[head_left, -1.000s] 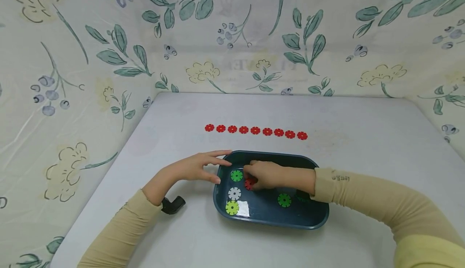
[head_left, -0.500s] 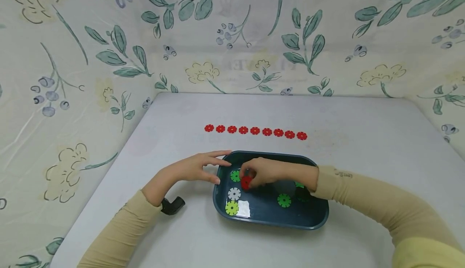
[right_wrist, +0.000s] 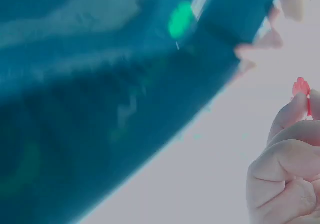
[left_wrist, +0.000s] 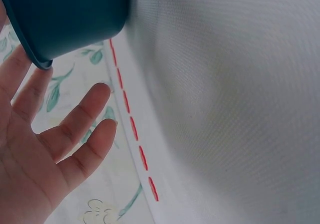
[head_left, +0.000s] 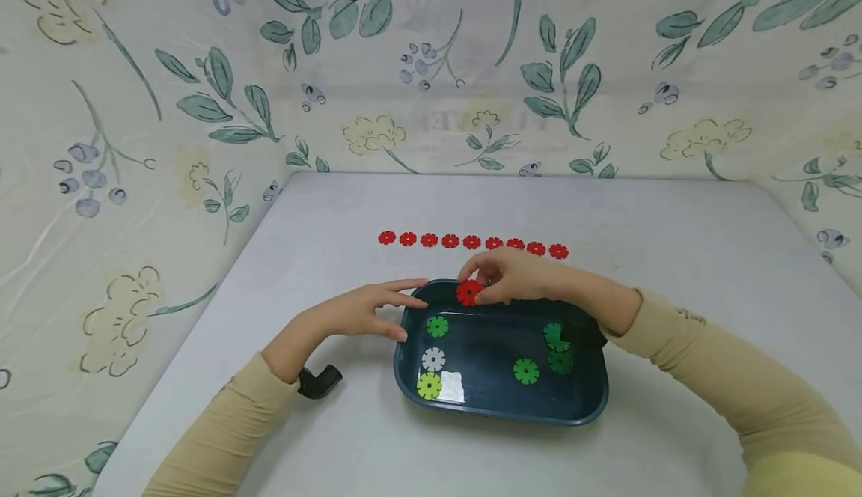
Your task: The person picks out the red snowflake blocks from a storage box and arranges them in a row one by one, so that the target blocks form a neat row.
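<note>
My right hand (head_left: 515,276) pinches a red notched disc (head_left: 469,293) between thumb and fingertips, close over the far rim of a dark blue tray (head_left: 485,347). In the right wrist view, the red disc (right_wrist: 300,86) shows edge-on at the fingertips. My left hand (head_left: 357,308) rests at the tray's left rim with fingers spread and extended, some touching the rim in the left wrist view. Inside the tray lie a green disc (head_left: 437,326), a white disc (head_left: 434,360) and a yellow-green disc (head_left: 429,386) on the left, with several green discs (head_left: 526,370) toward the right.
Behind the tray, a row of red discs (head_left: 450,241) runs across the white table (head_left: 673,257); my right hand partly overlaps it. A black bent piece (head_left: 322,382) shows beside the left wrist. Floral cloth (head_left: 431,130) borders the table's back and sides.
My right hand has lifted the red disc from the tray's floor up toward the far rim, uncovering green discs at the right. The left hand stays at the rim.
</note>
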Available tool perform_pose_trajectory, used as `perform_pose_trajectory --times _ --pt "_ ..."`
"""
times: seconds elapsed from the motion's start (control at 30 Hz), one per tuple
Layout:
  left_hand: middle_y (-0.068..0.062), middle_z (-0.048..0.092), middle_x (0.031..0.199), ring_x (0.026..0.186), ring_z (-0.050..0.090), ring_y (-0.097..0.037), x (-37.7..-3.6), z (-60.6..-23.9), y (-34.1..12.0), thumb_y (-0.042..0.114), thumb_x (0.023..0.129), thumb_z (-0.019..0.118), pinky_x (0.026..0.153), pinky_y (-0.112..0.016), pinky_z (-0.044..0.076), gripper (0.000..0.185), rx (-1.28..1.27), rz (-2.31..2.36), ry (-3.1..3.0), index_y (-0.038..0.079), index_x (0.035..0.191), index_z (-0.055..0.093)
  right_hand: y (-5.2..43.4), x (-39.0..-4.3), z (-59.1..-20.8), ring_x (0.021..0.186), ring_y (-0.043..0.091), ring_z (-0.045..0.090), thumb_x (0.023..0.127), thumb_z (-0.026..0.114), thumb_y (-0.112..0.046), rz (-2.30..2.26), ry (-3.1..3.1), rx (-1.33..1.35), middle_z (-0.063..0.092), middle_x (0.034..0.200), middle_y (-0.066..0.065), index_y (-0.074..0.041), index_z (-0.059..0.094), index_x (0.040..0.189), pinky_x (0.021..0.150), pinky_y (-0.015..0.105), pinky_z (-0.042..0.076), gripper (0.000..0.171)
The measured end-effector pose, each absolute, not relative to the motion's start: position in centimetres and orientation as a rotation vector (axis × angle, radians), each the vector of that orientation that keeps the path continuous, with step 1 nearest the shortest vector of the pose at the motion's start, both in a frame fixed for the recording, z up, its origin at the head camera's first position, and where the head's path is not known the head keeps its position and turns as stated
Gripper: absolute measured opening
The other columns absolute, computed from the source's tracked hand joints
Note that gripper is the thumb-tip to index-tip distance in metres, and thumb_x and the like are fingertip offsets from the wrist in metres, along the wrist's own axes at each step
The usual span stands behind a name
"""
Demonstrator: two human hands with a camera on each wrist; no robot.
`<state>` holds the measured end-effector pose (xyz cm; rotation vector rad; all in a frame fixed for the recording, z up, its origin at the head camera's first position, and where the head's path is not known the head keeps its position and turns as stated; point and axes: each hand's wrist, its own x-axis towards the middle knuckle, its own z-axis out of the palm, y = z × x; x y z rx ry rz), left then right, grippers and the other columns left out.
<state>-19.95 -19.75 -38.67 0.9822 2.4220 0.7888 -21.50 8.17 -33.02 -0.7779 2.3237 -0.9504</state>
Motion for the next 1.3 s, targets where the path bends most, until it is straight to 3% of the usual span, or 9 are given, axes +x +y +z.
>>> perform_pose_trajectory --times 0.27,0.43,0.77,1.07,1.3 --pt "-0.002 0.028 0.149 0.136 0.024 -0.027 -19.9 -38.6 -19.8 0.027 0.079 0.071 0.099 -0.049 0.037 0.053 0.983 0.796 2.434 0.015 0.128 0.055 12.2 -23.3 -31.1 0.058 0.020 0.046 0.084 0.064 -0.014 -1.144 2.401 -0.625 0.055 0.081 0.011 -0.007 0.055 0.119 0.051 0.023 0.041 0.036" --pt "-0.001 0.027 0.149 0.136 0.024 -0.026 -19.9 -38.7 -19.8 0.026 0.079 0.071 0.099 -0.048 0.037 0.053 0.975 0.796 2.431 0.015 0.128 0.055 15.4 -24.5 -30.9 0.057 0.016 0.045 0.085 0.064 -0.018 -1.204 2.460 -0.501 0.057 0.089 0.013 -0.005 0.051 0.123 0.053 0.024 0.041 0.042" --pt "0.000 0.027 0.150 0.137 0.023 -0.025 -19.9 -38.7 -19.8 0.026 0.079 0.071 0.098 -0.048 0.037 0.053 0.960 0.797 2.425 0.016 0.128 0.054 21.3 -28.0 -34.6 0.057 0.013 0.041 0.091 0.057 -0.023 -1.364 2.477 -0.208 0.056 0.081 -0.003 -0.004 0.042 0.131 0.057 0.023 0.040 0.047" --pt "-0.001 0.027 0.150 0.137 0.023 -0.025 -20.1 -38.9 -19.9 0.026 0.079 0.071 0.098 -0.048 0.038 0.053 0.973 0.800 2.423 0.016 0.128 0.054 23.4 -29.5 -37.5 0.059 0.013 0.043 0.091 0.056 -0.021 -1.225 2.529 -0.097 0.056 0.090 0.010 -0.001 0.042 0.130 0.059 0.023 0.041 0.046" --pt "-0.001 0.027 0.150 0.137 0.023 -0.025 -20.0 -38.9 -19.9 0.026 0.079 0.071 0.100 -0.049 0.036 0.053 0.972 0.795 2.423 0.016 0.128 0.054 23.8 -30.3 -39.3 0.059 0.016 0.043 0.089 0.056 -0.017 -1.082 2.495 -0.043 0.053 0.085 0.008 0.001 0.044 0.128 0.055 0.022 0.039 0.045"
